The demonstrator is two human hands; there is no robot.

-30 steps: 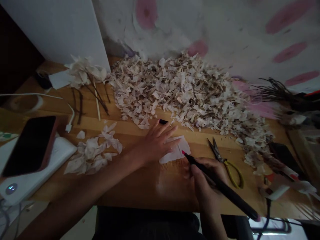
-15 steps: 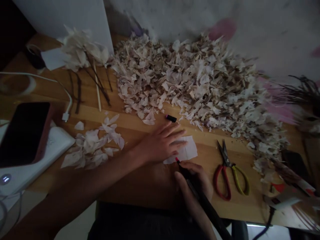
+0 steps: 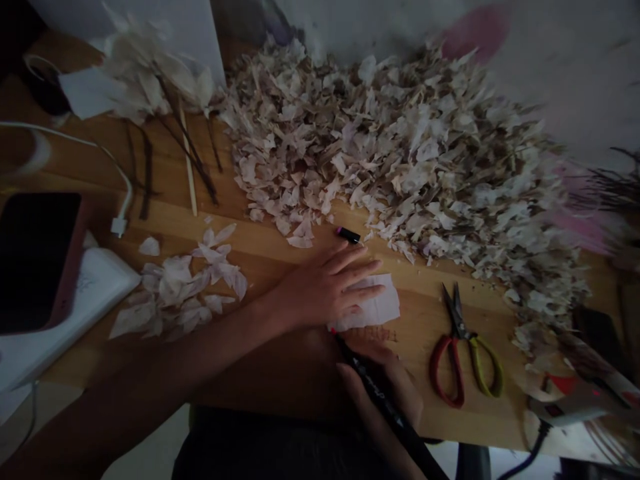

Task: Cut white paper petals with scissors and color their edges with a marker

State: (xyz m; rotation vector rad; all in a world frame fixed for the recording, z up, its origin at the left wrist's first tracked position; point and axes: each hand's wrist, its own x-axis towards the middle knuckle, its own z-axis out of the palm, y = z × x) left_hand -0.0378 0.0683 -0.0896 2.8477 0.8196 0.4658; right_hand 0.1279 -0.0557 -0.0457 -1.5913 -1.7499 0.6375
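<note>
Both forearms are bare; no sleeves, gloves, rings or wristbands are visible on the left hand (image 3: 327, 287) or the right hand (image 3: 385, 383). Dark clothing covers the lap at the lower frame edge.

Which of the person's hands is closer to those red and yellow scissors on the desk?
The right hand, holding the black marker, lies just beside the scissors. The left hand rests flat on the white paper piece, farther from them.

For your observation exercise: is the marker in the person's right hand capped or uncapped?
Uncapped. The marker shows a bare pink tip at the paper piece, and its black cap lies apart on the table.
</note>
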